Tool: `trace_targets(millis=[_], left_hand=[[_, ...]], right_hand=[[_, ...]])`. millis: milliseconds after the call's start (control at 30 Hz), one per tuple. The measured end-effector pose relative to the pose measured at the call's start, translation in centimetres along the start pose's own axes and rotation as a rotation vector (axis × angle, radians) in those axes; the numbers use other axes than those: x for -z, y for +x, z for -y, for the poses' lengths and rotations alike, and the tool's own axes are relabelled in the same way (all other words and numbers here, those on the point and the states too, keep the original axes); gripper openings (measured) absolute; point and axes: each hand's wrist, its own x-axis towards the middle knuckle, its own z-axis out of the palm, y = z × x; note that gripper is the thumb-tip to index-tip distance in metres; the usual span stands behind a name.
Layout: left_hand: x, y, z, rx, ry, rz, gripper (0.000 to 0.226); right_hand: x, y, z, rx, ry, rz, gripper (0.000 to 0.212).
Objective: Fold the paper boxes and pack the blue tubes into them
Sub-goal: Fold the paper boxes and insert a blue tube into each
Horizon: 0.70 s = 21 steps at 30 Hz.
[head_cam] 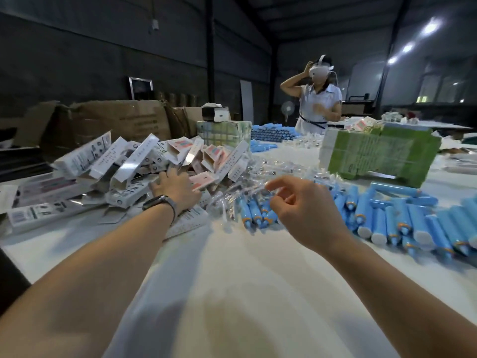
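Since the boxes [124,161] are heaped at middle left, I have my left hand [175,188] resting flat on them to pick one, while my right hand [304,208] hangs loose and empty beside the blue tubes [402,218] spread across the surface [245,267] at right.

Head camera looking forward and down
It is facing across the white table [245,280], close above both outstretched forearms.

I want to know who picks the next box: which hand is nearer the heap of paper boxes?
Left. The left hand rests on the heap of paper boxes; the right hand hangs off to its right, above the blue tubes.
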Motion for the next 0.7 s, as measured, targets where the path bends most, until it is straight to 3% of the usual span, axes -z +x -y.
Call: trace_targets(millis=[67,133,233,300,467,567,700], left_hand=[[1.4,-1.4,-1.1,-0.072,-0.108,-0.189,0.063],[2.9,-3.4,-2.7,-0.196,-0.399,-0.347,0.061],[5.3,-7.5,-6.2,-0.327,-0.930,-0.296,0.057],[6.5,-11.0,-8.8,-0.382,-1.163,-0.228,0.065],[5.5,-17.3,-13.4,-0.505,-1.396,-0.104,0.064],[3.6,-18.9,-14.8,-0.466,-1.483,-0.078,0.062],[2.2,-18.5,-14.6,-0.423,-1.524,-0.066,0.064]], right_hand=[[0.8,0.4,-0.6,-0.013,0.009,-0.066,0.021],[1.7,0.9,-1.5,-0.044,0.032,-0.126,0.021],[3.0,1.6,-3.7,-0.128,-0.007,-0.183,0.021],[3.9,1.9,-5.8,-0.227,-0.115,-0.188,0.023],[5.2,0.7,-11.2,-0.451,-0.437,0.089,0.041],[4.7,-0.4,-13.2,-0.474,-0.619,0.295,0.049],[4.0,-0.6,-14.3,-0.450,-0.696,0.451,0.057]])
